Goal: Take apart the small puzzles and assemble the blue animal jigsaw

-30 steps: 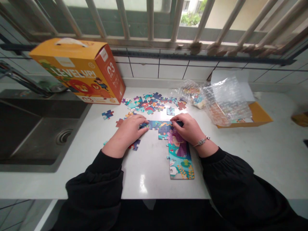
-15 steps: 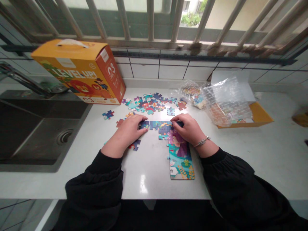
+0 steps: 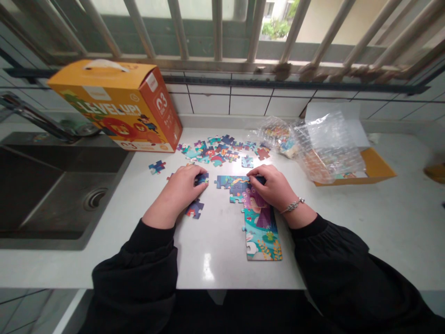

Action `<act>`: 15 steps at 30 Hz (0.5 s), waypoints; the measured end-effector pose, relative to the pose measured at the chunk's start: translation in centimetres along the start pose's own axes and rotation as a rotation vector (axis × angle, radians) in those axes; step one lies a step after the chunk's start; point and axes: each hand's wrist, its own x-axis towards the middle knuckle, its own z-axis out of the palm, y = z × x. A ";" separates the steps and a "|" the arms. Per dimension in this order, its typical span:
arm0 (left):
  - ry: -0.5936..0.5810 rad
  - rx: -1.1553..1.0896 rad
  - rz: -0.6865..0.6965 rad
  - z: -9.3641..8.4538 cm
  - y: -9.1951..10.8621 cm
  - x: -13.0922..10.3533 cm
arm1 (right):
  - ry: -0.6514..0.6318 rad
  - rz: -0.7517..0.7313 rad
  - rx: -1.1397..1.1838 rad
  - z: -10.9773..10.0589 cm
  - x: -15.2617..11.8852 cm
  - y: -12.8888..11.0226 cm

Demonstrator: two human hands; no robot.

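Observation:
My left hand (image 3: 185,189) is closed, with a dark blue jigsaw piece (image 3: 202,178) between thumb and fingers. A gap separates that piece from the joined part of the jigsaw puzzle (image 3: 261,218), an upside-down L of blue, purple and teal pieces. At its top right corner my right hand (image 3: 268,183) is closed, thumb and fingers pressed on the edge and covering that corner. Below my left hand lies a loose purple and red piece (image 3: 195,209); a blue piece (image 3: 157,167) is farther left. Other pieces are partly hidden behind my left hand.
Several loose pieces (image 3: 217,150) lie in a pile toward the wall. An orange puzzle box (image 3: 118,106) stands at the back left beside the sink (image 3: 76,241). At the back right are clear plastic bags (image 3: 327,150) and an open yellow-orange box (image 3: 378,168).
My left hand has drawn back to the left with the piece, which has come away from the end of the joined puzzle. My right hand stays in place.

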 end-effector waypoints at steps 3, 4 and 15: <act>0.022 0.015 -0.033 0.0 -0.1 0.1 | -0.003 0.001 0.002 0.0 0.0 0.0; 0.024 0.015 -0.038 0.0 -0.1 0.1 | -0.004 0.003 0.002 0.0 0.0 0.0; 0.017 -0.029 -0.025 -0.2 -0.3 -0.1 | -0.004 -0.002 0.004 0.1 -0.1 0.1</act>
